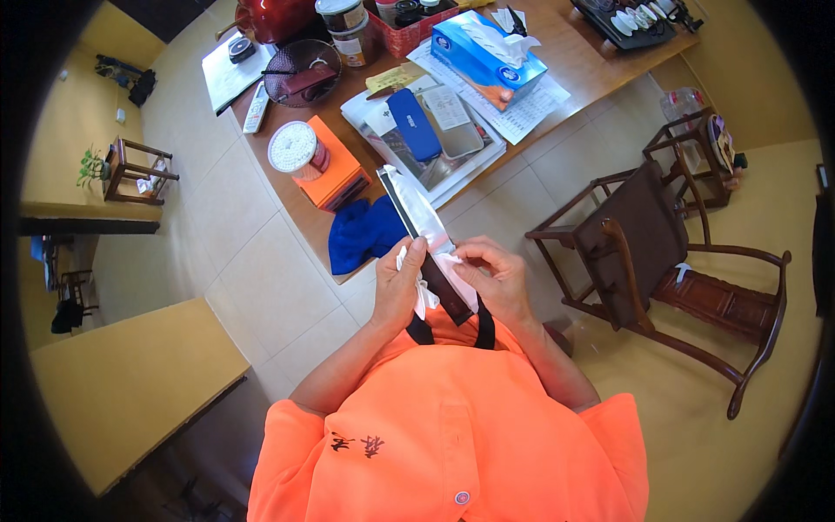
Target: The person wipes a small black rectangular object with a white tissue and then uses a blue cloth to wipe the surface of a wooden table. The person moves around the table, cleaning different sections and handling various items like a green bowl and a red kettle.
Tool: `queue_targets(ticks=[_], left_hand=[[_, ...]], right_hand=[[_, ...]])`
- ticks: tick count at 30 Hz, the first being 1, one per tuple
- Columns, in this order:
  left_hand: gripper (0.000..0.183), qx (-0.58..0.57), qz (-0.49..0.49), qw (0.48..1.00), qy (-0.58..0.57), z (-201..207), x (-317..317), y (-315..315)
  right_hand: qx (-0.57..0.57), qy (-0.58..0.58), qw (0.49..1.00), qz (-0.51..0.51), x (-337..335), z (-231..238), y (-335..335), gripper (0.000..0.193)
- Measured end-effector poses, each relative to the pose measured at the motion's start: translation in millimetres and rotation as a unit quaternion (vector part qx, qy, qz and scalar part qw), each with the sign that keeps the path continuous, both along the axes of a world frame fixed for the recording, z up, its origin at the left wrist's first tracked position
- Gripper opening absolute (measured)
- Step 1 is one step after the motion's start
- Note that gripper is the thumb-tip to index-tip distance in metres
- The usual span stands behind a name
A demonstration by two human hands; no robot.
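In front of my chest is a long, narrow, dark flat thing (450, 296) with a shiny white strip (419, 207) along its upper part; its exact kind I cannot make out. My left hand (398, 285) is closed around its left side, thumb on top. A crumpled white tissue (426, 300) hangs beside that thumb. On the other side, my right hand (500, 280) is closed, its thumb and forefinger pinching the edge of the white strip. Just beyond my left hand lies a dark blue cloth (361, 233) at the table corner.
The wooden table (283, 196) holds an orange box (335, 165), a tub of cotton swabs (294, 148), a blue case (413, 124), papers, a blue tissue box (487, 59) and a wire basket (302, 71). A wooden armchair (626, 244) stands to the right.
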State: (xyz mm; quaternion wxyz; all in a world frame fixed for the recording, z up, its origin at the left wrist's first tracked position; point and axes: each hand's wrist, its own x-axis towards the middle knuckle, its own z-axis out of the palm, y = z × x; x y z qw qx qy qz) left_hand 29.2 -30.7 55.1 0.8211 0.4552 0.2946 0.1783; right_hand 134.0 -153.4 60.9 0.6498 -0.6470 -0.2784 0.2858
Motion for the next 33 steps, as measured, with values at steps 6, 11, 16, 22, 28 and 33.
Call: queue_targets(ticks=[6, 11, 16, 22, 28, 33], left_hand=[[0.026, 0.051, -0.012, 0.999, 0.000, -0.1, 0.5, -1.8], [0.026, 0.055, -0.020, 0.998, -0.009, -6.9, 1.4, -1.9], [0.027, -0.006, 0.033, 0.999, -0.026, 16.1, 15.7, -5.0], [0.027, 0.092, -0.014, 0.996, -0.011, -2.4, 6.7, 2.1], [0.025, 0.191, -0.016, 0.981, -0.001, -2.4, 8.6, -1.3], [0.023, 0.257, -0.012, 0.966, 0.039, 3.2, 8.4, -3.4]], right_hand=[[0.033, 0.057, 0.995, 0.073, 8.2, -9.1, -4.9, 0.013], [0.006, -0.019, 1.000, 0.023, 5.6, -1.8, 0.2, 0.014], [0.016, 0.015, 0.999, -0.027, 1.4, 2.4, 2.1, 0.019], [0.025, -0.134, 0.991, 0.008, 13.8, 9.6, 0.1, 0.025], [-0.019, -0.171, 0.984, 0.047, 16.1, 19.1, -0.9, 0.025], [-0.028, -0.223, 0.972, 0.065, 19.6, 6.2, -3.5, 0.017]])
